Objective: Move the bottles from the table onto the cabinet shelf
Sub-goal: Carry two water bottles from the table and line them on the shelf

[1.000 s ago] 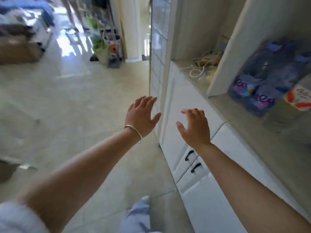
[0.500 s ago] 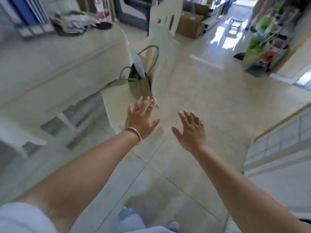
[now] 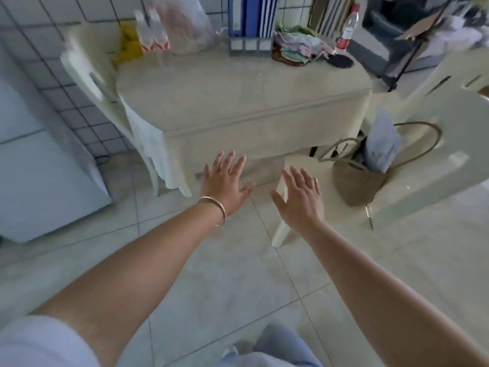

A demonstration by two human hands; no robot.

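A table (image 3: 238, 102) under a cream cloth stands ahead of me. Two clear bottles with red-and-white labels (image 3: 152, 31) stand blurred at its far left. A third clear bottle with a red label (image 3: 345, 33) stands at its far right. My left hand (image 3: 225, 181), with a bangle on the wrist, and my right hand (image 3: 301, 197) are stretched out over the floor, short of the table's near edge. Both hands hold nothing and their fingers are spread. The cabinet shelf is out of view.
A cream chair (image 3: 90, 75) stands left of the table, another (image 3: 436, 154) at the right with a woven bag (image 3: 357, 181) on its seat. Files (image 3: 251, 22), a plastic bag (image 3: 185, 25) and a basket of cloths (image 3: 299, 49) crowd the table's back. A white appliance (image 3: 39, 168) stands far left.
The view has swung left from the cabinet, across the floor, to the table. Both hands stay outstretched and empty.
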